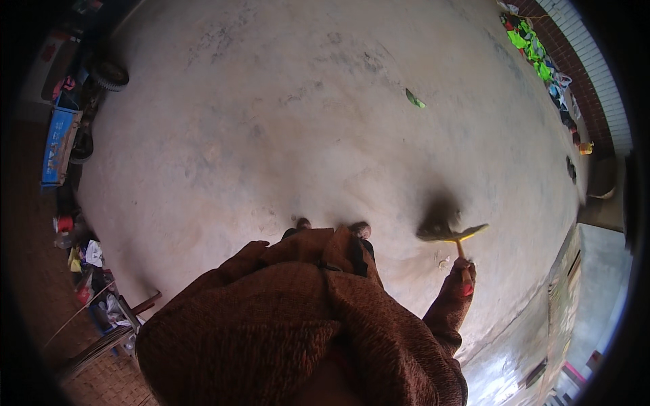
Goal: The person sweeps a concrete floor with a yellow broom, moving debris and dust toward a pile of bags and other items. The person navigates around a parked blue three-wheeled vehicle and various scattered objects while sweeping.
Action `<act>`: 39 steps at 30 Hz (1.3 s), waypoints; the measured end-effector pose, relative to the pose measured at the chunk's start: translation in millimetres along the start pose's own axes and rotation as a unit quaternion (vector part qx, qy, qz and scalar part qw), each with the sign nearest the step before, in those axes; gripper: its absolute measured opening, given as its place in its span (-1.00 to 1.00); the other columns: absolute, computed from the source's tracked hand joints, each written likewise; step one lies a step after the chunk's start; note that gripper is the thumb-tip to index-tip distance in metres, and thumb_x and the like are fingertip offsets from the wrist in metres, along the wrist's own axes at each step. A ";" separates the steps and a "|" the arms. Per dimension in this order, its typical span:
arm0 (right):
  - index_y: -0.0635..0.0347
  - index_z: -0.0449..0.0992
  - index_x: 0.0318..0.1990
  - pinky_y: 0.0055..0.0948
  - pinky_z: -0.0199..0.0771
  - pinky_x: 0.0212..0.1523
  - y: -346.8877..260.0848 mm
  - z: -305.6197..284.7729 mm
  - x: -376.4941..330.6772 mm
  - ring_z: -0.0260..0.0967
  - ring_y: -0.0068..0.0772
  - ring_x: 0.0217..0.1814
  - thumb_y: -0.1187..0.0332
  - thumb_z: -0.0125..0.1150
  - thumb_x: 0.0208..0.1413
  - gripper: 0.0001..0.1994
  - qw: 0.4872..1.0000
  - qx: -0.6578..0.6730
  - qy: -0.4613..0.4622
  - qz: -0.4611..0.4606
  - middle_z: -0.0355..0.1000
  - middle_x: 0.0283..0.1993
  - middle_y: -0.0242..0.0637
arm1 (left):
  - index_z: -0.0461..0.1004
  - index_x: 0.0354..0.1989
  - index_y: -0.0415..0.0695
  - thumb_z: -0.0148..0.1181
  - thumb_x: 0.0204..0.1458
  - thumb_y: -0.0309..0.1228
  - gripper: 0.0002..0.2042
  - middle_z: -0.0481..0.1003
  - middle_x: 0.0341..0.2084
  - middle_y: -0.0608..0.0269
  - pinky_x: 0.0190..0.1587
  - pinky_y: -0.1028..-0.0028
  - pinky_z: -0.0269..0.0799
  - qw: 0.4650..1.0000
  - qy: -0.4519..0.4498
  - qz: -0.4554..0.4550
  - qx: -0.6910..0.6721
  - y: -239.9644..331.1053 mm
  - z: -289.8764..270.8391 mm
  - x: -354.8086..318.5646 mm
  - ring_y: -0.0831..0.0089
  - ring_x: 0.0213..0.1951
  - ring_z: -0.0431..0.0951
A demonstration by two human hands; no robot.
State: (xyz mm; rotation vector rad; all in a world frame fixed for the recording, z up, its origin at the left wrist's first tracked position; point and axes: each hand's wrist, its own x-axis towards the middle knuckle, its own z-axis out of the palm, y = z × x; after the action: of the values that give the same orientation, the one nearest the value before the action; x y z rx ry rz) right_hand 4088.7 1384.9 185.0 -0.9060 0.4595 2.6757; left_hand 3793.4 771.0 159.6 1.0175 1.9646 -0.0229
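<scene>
My right hand (464, 276) is closed around the red handle of a short broom (448, 231), whose blurred bristles sweep the concrete floor (271, 135) just to the right of my feet (332, 227). My left hand is hidden under the brown woven shawl (298, 318) that covers my body and arms. A green leaf (414, 99) lies on the floor farther ahead. A small pale scrap (443, 262) lies on the floor by the broom.
Clutter lines the left edge: a blue crate (57, 143), a tyre (110, 74), a red pot (64, 223), rags and sticks (101, 304). Bright green and mixed clothes (538, 57) lie along a brick wall at the upper right. A step drops off at the lower right (562, 284).
</scene>
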 end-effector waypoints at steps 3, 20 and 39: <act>0.22 0.10 -0.60 -0.70 0.19 -0.63 10.9 23.6 -10.6 0.04 -0.57 -0.70 0.57 0.02 -0.42 -0.79 0.999 -0.020 -0.023 -0.032 0.06 -0.71 -0.43 | 0.43 -0.40 -0.19 -0.10 -0.18 -0.32 -0.75 0.36 -0.26 0.06 -0.16 0.32 0.28 1.000 -0.016 0.000 0.020 8.7 -13.9 0.2 0.25 -0.21 0.36; 0.22 0.14 -0.56 -0.66 0.09 -0.66 125.9 117.1 123.5 0.00 -0.56 -0.71 0.50 -0.03 -0.30 -0.86 0.939 -0.004 -0.214 0.270 0.08 -0.71 -0.43 | 0.42 -0.41 -0.22 -0.07 -0.21 -0.32 -0.75 0.38 -0.29 0.08 -0.16 0.34 0.29 0.995 -0.015 -0.092 0.024 59.9 -42.0 23.2 0.28 -0.17 0.34; 0.15 0.13 -0.51 -0.70 0.16 -0.73 48.8 187.9 193.4 0.05 -0.63 -0.71 0.51 -0.04 -0.34 -0.82 0.984 -0.062 -0.022 0.166 0.10 -0.70 -0.51 | 0.42 -0.43 -0.26 -0.05 -0.24 -0.33 -0.74 0.40 -0.32 0.10 -0.16 0.36 0.30 0.998 0.039 0.036 0.037 -3.7 -154.9 180.4 0.32 -0.13 0.32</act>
State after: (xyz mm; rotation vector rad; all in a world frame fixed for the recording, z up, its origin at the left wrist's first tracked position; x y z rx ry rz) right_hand 3822.6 1442.8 215.7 -0.8666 0.4741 3.0499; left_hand 3635.0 944.1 121.3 1.1537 2.0090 -0.0156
